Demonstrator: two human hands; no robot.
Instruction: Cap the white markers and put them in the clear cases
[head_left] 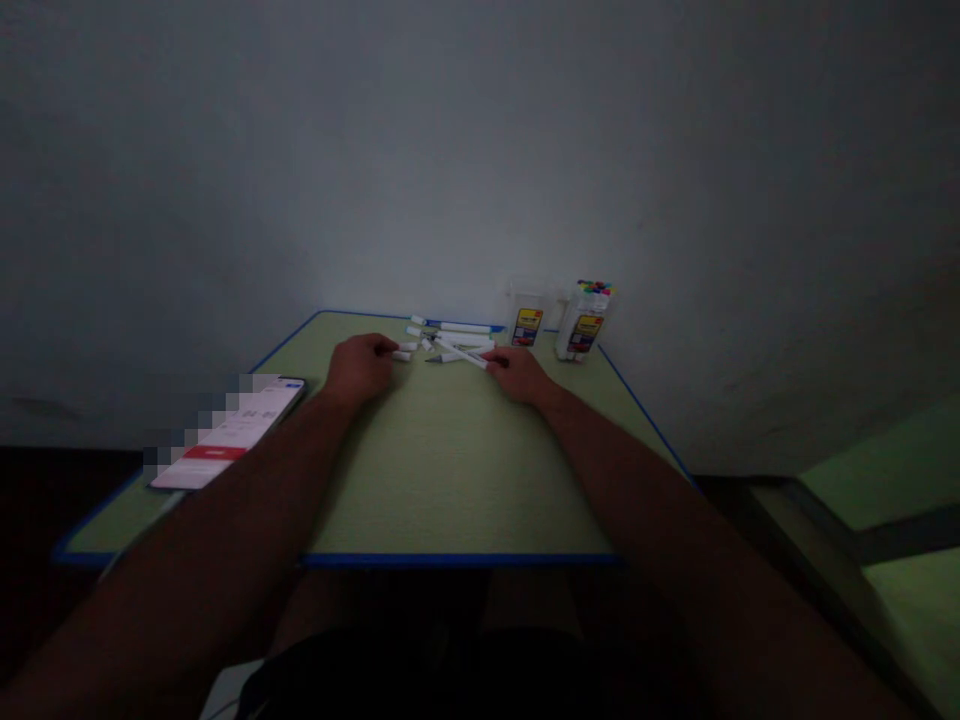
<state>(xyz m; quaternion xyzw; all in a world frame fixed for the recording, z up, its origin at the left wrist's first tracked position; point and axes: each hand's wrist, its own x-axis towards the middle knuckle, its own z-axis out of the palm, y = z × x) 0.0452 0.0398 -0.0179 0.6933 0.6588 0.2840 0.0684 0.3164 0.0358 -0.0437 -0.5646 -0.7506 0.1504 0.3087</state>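
Note:
Several white marker pens and loose white caps lie in a heap at the far middle of a green table with a blue rim. My left hand rests with curled fingers at the heap's left edge, its fingertips on a small white cap. At the heap's right side, my right hand pinches the end of a white pen that lies slanted on the table. The dim light hides finer detail.
Two clear plastic marker boxes stand at the table's far right: one looks empty, the other holds coloured markers. A lit phone lies on the table's left edge. A bare wall rises right behind. A second green surface shows at right.

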